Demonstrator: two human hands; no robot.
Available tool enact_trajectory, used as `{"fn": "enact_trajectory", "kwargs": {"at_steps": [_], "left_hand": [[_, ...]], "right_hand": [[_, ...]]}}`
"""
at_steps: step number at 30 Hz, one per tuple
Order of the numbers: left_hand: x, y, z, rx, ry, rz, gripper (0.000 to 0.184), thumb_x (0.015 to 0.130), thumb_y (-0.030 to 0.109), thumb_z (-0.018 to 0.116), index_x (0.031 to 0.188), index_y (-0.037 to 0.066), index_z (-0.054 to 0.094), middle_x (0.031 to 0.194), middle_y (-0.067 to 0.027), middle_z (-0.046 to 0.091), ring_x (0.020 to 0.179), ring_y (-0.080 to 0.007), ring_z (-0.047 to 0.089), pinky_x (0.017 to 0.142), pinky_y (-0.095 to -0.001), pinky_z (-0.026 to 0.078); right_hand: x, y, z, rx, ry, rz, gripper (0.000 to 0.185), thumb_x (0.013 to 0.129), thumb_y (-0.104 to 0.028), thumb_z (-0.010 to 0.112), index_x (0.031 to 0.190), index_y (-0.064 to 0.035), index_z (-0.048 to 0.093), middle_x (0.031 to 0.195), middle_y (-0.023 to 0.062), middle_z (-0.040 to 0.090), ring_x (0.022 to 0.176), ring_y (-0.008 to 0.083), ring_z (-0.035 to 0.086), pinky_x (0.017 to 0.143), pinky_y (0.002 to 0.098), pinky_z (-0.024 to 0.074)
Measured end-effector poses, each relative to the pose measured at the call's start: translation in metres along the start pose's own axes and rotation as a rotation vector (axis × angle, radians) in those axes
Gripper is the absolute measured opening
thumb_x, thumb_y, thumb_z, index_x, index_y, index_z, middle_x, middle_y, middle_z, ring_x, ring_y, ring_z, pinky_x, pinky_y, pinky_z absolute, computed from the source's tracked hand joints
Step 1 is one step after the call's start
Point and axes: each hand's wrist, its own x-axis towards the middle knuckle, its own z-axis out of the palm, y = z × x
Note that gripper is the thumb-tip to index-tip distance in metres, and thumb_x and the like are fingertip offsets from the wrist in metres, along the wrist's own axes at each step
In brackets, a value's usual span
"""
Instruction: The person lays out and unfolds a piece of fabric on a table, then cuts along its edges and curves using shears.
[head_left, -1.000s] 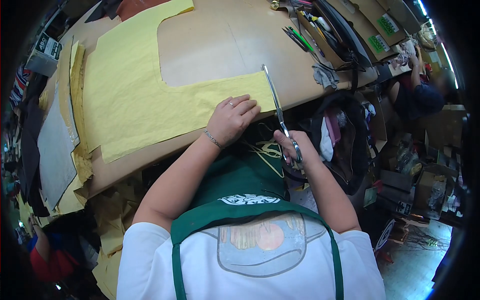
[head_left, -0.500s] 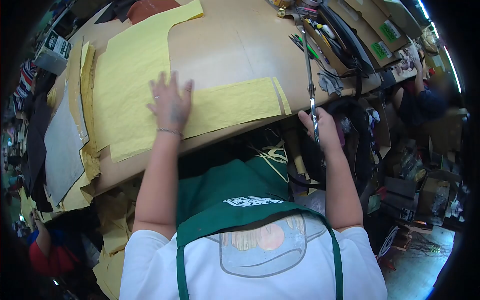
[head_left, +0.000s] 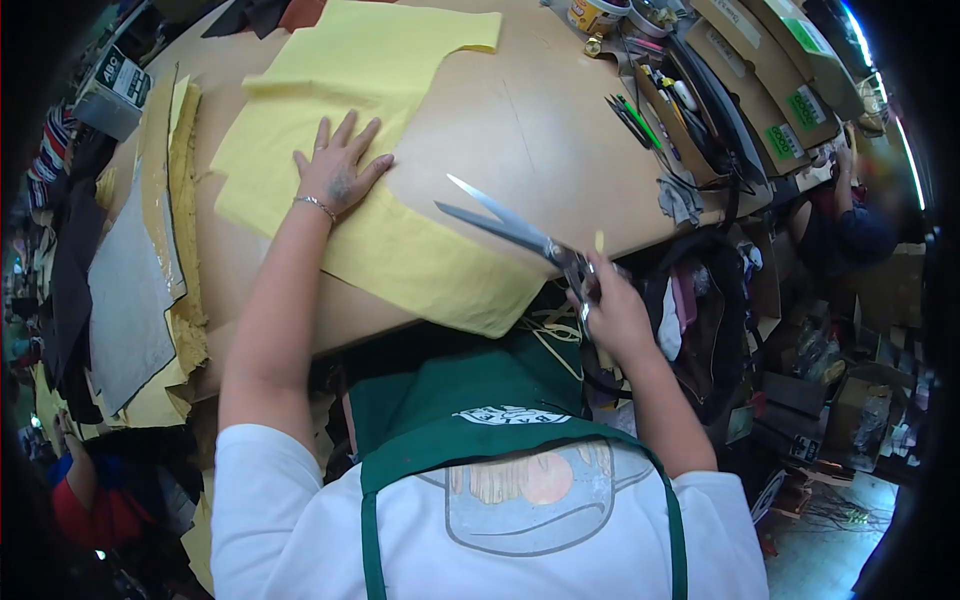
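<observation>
A large yellow sheet of material (head_left: 440, 262), L-shaped and turned askew, lies on the table; its narrow arm runs over the front edge. Flat on this sheet rests my left hand (head_left: 345, 165), fingers spread. My right hand (head_left: 615, 305) grips a pair of large metal scissors (head_left: 545, 245) by the handles. The scissor blades are parted and point up and left above the table, near the sheet's right end. Just above my right fingers shows a thin yellow strip (head_left: 600, 240); whether it touches them I cannot tell.
On the wooden table (head_left: 500, 120), a box of pens and markers (head_left: 665, 105) and a grey rag (head_left: 680, 200) lie at right. Cardboard boxes (head_left: 760, 90) stand behind them. Stacked yellow and grey sheets (head_left: 135, 300) line the left edge. Another person (head_left: 850, 225) is at far right.
The yellow sheet has turned clockwise, its narrow arm swinging toward me. The scissors have come left and their blades have opened. The thin strip has left the sheet's end.
</observation>
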Motion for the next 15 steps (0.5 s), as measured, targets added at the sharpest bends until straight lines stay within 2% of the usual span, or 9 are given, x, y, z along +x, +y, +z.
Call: {"fn": "enact_trajectory", "kwargs": {"at_steps": [2, 6, 9, 13, 14, 15], "left_hand": [[0.011, -0.005, -0.005, 0.028, -0.029, 0.181, 0.061, 0.076, 0.060, 0.042, 0.129, 0.031, 0.033, 0.140, -0.0027, 0.021, 0.129, -0.0303, 0.013, 0.092, -0.0673, 0.013], [0.052, -0.016, -0.007, 0.072, -0.065, 0.420, 0.061, 0.077, 0.062, 0.038, 0.130, 0.033, 0.031, 0.140, 0.0009, 0.020, 0.130, -0.0274, 0.013, 0.094, -0.0645, 0.015], [0.087, -0.022, -0.008, -0.031, 0.029, 0.524, 0.059, 0.077, 0.059, 0.041, 0.128, 0.030, 0.036, 0.137, -0.0046, 0.027, 0.128, -0.0303, 0.018, 0.096, -0.0621, 0.013], [0.114, -0.028, -0.014, 0.093, -0.019, 0.446, 0.059, 0.078, 0.059, 0.040, 0.128, 0.030, 0.036, 0.133, -0.0053, 0.033, 0.124, -0.0300, 0.026, 0.098, -0.0598, 0.011], [0.114, -0.025, -0.019, 0.144, -0.109, 0.370, 0.057, 0.079, 0.059, 0.039, 0.127, 0.028, 0.037, 0.133, -0.0053, 0.033, 0.124, -0.0282, 0.026, 0.098, -0.0586, 0.012], [0.109, -0.026, -0.019, 0.127, -0.057, 0.346, 0.054, 0.080, 0.055, 0.040, 0.126, 0.026, 0.039, 0.133, -0.0054, 0.033, 0.124, -0.0279, 0.026, 0.098, -0.0588, 0.015]], "right_hand": [[-0.031, 0.004, -0.009, 0.100, -0.220, 0.266, 0.027, 0.074, -0.016, 0.064, 0.088, -0.0009, 0.047, 0.071, 0.0177, 0.055, 0.066, 0.0332, 0.055, 0.062, 0.0364, 0.0436], [-0.084, 0.019, -0.006, 0.213, -0.158, 0.346, 0.028, 0.072, -0.019, 0.067, 0.081, -0.0023, 0.046, 0.066, 0.0123, 0.052, 0.060, 0.0188, 0.050, 0.058, 0.0299, 0.0412], [-0.101, 0.023, -0.002, 0.294, -0.153, 0.423, 0.027, 0.072, -0.019, 0.068, 0.081, -0.0023, 0.048, 0.068, 0.0069, 0.053, 0.062, 0.0127, 0.049, 0.058, 0.0269, 0.0403], [-0.105, 0.009, 0.009, 0.494, -0.234, 0.547, 0.027, 0.073, -0.019, 0.068, 0.080, -0.0017, 0.049, 0.069, 0.0022, 0.052, 0.065, 0.0094, 0.047, 0.059, 0.0243, 0.0390], [-0.104, 0.002, 0.013, 0.515, -0.282, 0.563, 0.027, 0.072, -0.020, 0.068, 0.079, -0.0015, 0.049, 0.068, 0.0024, 0.052, 0.065, 0.0095, 0.047, 0.059, 0.0242, 0.0388], [-0.101, -0.003, 0.016, 0.534, -0.328, 0.575, 0.028, 0.072, -0.021, 0.068, 0.079, -0.0014, 0.049, 0.068, 0.0026, 0.051, 0.065, 0.0096, 0.047, 0.059, 0.0241, 0.0387]]}}
